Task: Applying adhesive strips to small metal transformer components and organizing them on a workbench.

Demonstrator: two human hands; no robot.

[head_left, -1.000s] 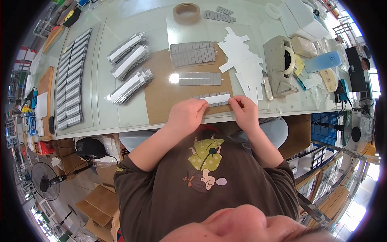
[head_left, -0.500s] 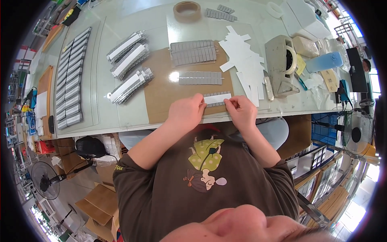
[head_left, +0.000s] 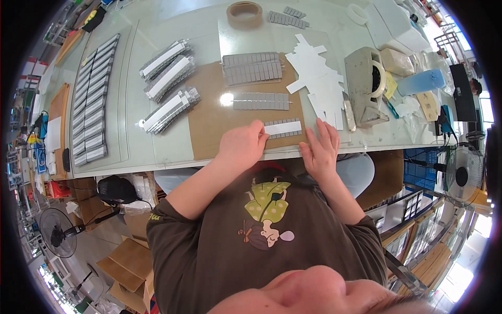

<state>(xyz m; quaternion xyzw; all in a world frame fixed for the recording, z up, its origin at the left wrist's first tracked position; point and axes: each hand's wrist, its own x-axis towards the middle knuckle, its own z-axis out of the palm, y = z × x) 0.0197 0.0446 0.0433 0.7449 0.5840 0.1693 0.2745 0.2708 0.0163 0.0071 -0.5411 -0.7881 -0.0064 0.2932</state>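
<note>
A grey segmented strip with a white strip (head_left: 283,127) laid along its middle lies near the front edge of a brown sheet (head_left: 209,112). My left hand (head_left: 243,144) pinches its left end between thumb and fingertips. Just off the right end, my right hand (head_left: 321,149) is open, fingers apart, holding nothing. Beyond them lies a single grey segmented strip (head_left: 261,101), and farther back a stack of similar grey strips (head_left: 252,68). White paper strips (head_left: 314,73) are piled loosely to the right, close to my right fingertips.
Bundles of strips with white tops (head_left: 170,111) lie left, beside long rows of strips (head_left: 95,99). A brown tape roll (head_left: 244,14) sits at the back. To the right stand a tape dispenser (head_left: 363,86), a utility knife (head_left: 349,112) and a blue bottle (head_left: 422,81).
My right hand has let go of the strip's right end, moved slightly right and opened its fingers. My left hand keeps its pinch on the left end.
</note>
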